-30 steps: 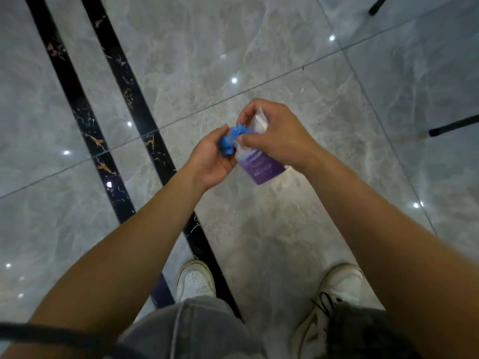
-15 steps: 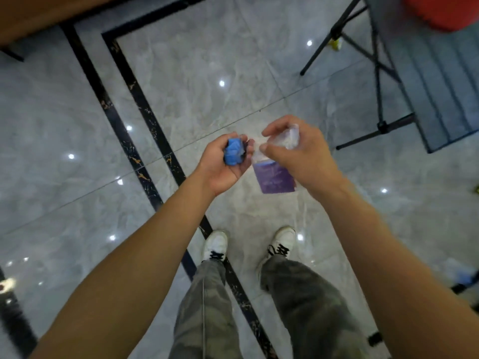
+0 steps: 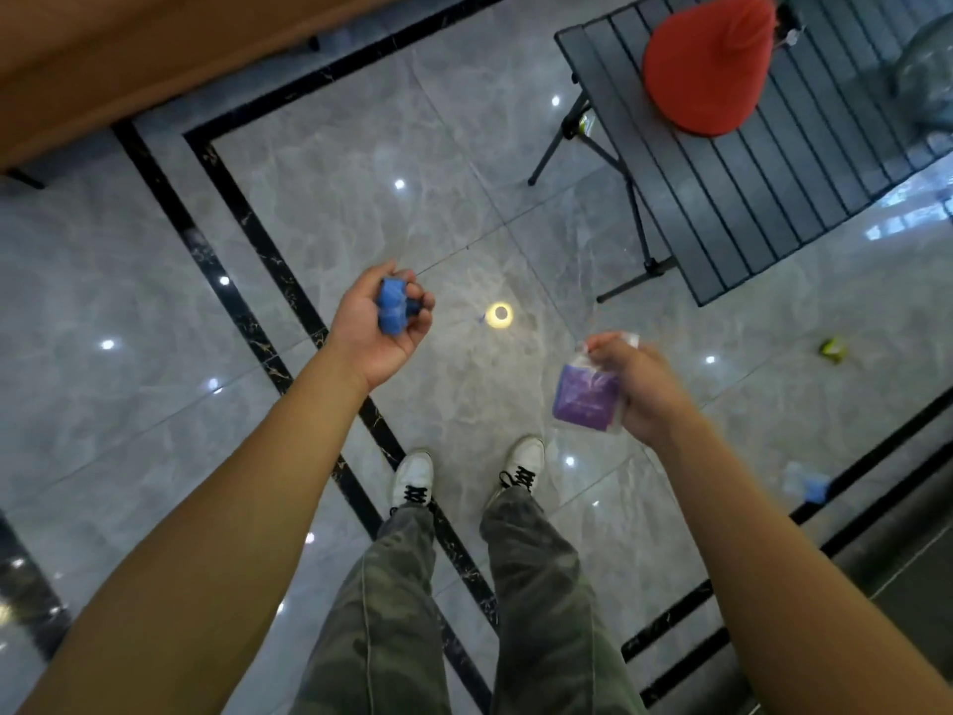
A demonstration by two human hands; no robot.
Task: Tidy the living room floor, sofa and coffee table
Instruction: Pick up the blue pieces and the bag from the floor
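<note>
While the hands nearly touched half a second ago, they are now well apart. The left hand is out to the left and farther from the body, and the right hand is lower and off to the right. The view has also tipped up, so more of the slatted tabletop shows at upper right, with a red hat lying on it.

The left hand is palm up, and its grip is curled round a blue wad. The wad's long axis runs away from the person, one end out past the fingertips. The right grip pinches a packet at its clear top end, between thumb and fingers. The packet is held above the floor, in front of the right shoe. Its long axis is near upright in the picture and slightly tilted. The clear end points away from the person and the purple end back toward the feet.

On the floor to the right lie a yellow-green scrap and, nearer the black border, a pale blue scrap. Both are well apart from the hands.
</note>
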